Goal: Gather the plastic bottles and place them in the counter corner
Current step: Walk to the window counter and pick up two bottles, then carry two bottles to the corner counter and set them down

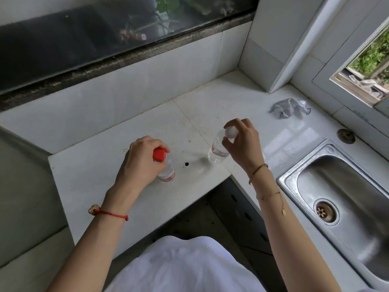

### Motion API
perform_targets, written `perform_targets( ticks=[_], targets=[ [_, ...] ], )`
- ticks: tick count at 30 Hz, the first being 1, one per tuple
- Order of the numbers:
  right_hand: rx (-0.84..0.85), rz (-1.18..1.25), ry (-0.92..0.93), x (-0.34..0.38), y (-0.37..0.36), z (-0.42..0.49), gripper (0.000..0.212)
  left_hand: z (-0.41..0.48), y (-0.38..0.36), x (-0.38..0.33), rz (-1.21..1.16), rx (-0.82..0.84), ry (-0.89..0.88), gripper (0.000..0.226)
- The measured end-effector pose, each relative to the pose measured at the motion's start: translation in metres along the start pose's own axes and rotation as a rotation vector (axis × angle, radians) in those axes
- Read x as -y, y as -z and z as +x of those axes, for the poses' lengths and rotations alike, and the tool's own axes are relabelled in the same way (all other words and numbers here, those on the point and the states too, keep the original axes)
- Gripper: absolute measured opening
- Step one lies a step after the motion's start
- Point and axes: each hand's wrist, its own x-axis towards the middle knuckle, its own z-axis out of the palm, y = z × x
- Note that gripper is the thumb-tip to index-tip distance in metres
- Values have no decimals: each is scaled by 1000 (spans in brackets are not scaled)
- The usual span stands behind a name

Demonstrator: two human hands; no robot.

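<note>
Two clear plastic bottles with red-and-white labels stand on the white counter (105, 165). My left hand (141, 161) grips the neck of the red-capped bottle (167, 172), near the counter's front edge. My right hand (242, 142) holds the top of the white-capped bottle (217, 149), fingers wrapped around its cap; that bottle tilts slightly. The counter corner (237, 79) lies farther back to the right, where the tiled walls meet.
A crumpled grey cloth (289, 107) lies on the counter at the right, near the window frame. A steel sink (345, 197) with a drain sits at the right. A small dark spot (187, 164) marks the counter between the bottles. A dark window ledge runs along the back wall.
</note>
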Motion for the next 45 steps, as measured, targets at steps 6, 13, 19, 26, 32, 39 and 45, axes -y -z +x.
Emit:
perform_targets(
  ticks=[6,13,19,26,32,39,45],
  targets=[
    [-22,8,-41,8,34,-58,28,-29,-5,-24,-13,34,-35,32],
    [-40,7,-116,6,59,-122,28,-63,-20,-47,-26,89,-111,32],
    [-74,-23,-208,7,75,-176,28,-85,-31,-60,-56,153,-235,27],
    [-172,-58,-359,20,80,-250,30,-104,-39,-71,-49,317,-457,26],
    [-317,-90,-532,52,76,-317,26,-129,-37,-77,-44,472,-626,31],
    [-514,-104,-708,103,62,-395,27,-171,-26,-78,-77,673,-823,29],
    [-679,-122,-859,145,41,-457,25,-211,-19,-74,-127,825,-996,29]
  ],
)
